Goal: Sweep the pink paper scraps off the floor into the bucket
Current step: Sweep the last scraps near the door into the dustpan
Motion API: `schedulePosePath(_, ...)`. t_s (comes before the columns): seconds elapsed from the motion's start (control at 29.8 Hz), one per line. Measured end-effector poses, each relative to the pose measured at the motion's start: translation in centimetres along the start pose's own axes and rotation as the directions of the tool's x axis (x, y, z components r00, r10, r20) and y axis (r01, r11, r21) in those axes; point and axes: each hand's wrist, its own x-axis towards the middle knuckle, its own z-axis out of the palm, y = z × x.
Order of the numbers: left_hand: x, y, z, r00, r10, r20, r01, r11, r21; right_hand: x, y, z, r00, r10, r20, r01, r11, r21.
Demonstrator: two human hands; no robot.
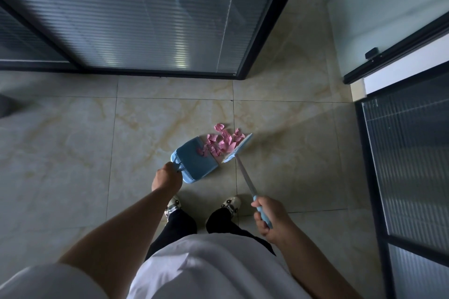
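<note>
Left hand (167, 178) grips the blue dustpan (192, 161) handle; right hand (269, 217) is curled round the broom (239, 148) handle. Pink paper scraps (222, 141) lie on the tiled floor (73, 141) between broom head and dustpan mouth, a few inside it.

Dim, bluish light — glare streaks on the glass partition (155, 19), edges warped.

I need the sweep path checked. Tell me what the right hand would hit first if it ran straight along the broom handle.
Probably the broom head, then the pink scraps against it. The right hand points that way; depth unclear.
</note>
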Motion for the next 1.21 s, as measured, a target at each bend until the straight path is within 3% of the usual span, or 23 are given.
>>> schedulePosePath(0.2, 0.2, 0.7, -0.2, 1.0, -0.001, 0.011, 0.002, 1.0, -0.022, 2.9, -1.9, -2.0, 0.97, -0.205, -0.129, 0.132, 0.893, -0.429)
schedulePosePath(0.4, 0.3, 1.4, -0.4, 0.999, -0.027, 0.018, 0.027, 0.999, -0.026, 6.6, -4.3, -1.2, 0.946, -0.306, -0.109, 0.131, 0.666, -0.735)
schedulePosePath(0.5, 0.6, 1.6, -0.4, 0.999, -0.038, 0.014, 0.038, 0.999, -0.027, 6.3, -4.1, -0.2, 0.944, -0.325, -0.056, 0.109, 0.469, -0.876)
schedulePosePath(0.6, 0.9, 1.9, -0.2, 0.999, -0.044, 0.01, 0.045, 0.999, -0.019, 5.0, -3.7, 0.4, 0.944, -0.33, 0.026, 0.125, 0.283, -0.951)
schedulePosePath(0.8, 1.6, 2.5, 0.0, 0.999, -0.041, 0.011, 0.041, 0.999, -0.004, 3.8, -2.2, -0.5, 0.938, -0.337, 0.077, 0.102, 0.058, -0.993)
schedulePosePath(1.01, 1.8, 2.6, 0.7, 0.999, -0.039, 0.013, 0.039, 0.999, 0.006, 2.8, -0.8, -1.3, 0.943, -0.302, 0.14, 0.135, -0.035, -0.99)
schedulePosePath(1.21, 1.7, 2.3, 1.2, 0.999, -0.049, 0.01, 0.049, 0.999, -0.008, 2.8, 0.0, -2.8, 0.942, -0.272, 0.195, 0.222, 0.075, -0.972)
